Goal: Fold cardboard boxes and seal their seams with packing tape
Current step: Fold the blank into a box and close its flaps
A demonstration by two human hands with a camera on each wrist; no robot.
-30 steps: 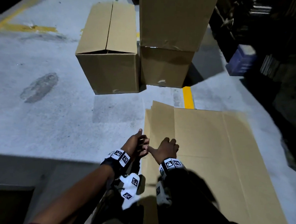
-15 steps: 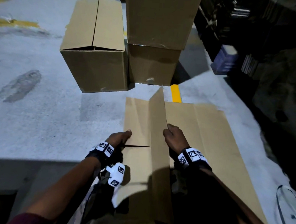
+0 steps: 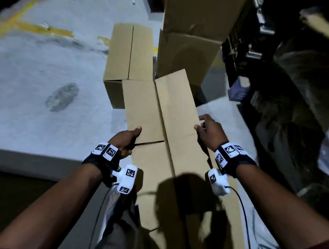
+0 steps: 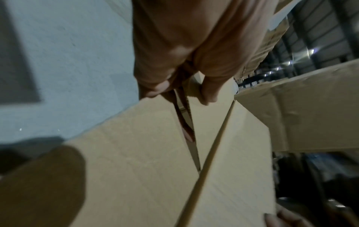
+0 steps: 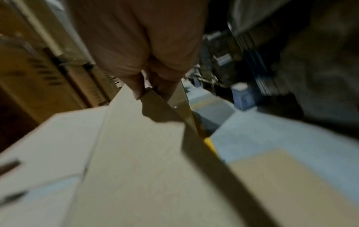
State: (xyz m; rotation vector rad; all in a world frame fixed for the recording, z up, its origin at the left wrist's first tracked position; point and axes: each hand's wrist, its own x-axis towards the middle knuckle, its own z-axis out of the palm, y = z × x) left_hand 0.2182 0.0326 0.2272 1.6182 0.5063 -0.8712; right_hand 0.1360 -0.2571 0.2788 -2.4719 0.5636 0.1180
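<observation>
A flattened brown cardboard box [image 3: 171, 113] is lifted off the floor and partly unfolded, with a crease running down its middle. My left hand [image 3: 127, 138] grips its left edge at a flap slit, thumb on top; in the left wrist view the box [image 4: 136, 153] is pinched by my left hand [image 4: 174, 89]. My right hand [image 3: 208, 131] grips the right edge, and the right wrist view shows my right hand [image 5: 153, 87] pinching the box [image 5: 136, 153] edge. No tape is in view.
A folded box [image 3: 129, 54] with closed top flaps stands on the grey concrete floor [image 3: 40, 73] ahead. Two stacked boxes [image 3: 190, 47] rise to its right. Dark shelving and clutter [image 3: 283, 72] fill the right side. Yellow floor lines [image 3: 38, 28] run at far left.
The flat box was lifted from the pile on the floor and pulled open. My hands moved apart to its left and right edges, and the view tilted up.
</observation>
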